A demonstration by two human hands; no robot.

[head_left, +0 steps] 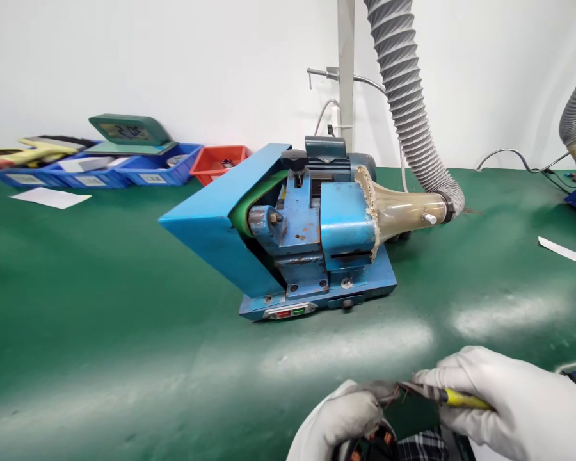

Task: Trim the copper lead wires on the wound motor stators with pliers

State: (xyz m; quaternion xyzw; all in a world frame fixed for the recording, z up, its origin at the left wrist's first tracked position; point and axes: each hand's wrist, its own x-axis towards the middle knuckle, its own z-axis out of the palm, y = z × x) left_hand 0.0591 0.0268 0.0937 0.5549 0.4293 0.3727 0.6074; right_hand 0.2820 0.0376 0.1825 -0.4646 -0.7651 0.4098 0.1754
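Observation:
At the lower right, my right hand (504, 403), in a white glove, is closed around cutting pliers with yellow handles (465, 399). The jaws of the pliers point left, to thin copper-coloured wires (404, 392) at the fingertips of my left hand (343, 416). That hand is also gloved, with greyish soiled fingertips pinched on the wires. Just below it shows a dark round part with copper windings (377, 445), cut off by the lower edge of the view. Whether the left palm also supports that part is hidden.
A blue belt machine (297, 224) with red and green buttons stands mid-table, joined to a grey ribbed hose (408, 96). Blue bins (144, 173), a red bin (216, 163) and a green clock (129, 131) line the back left. A white strip (566, 252) lies right.

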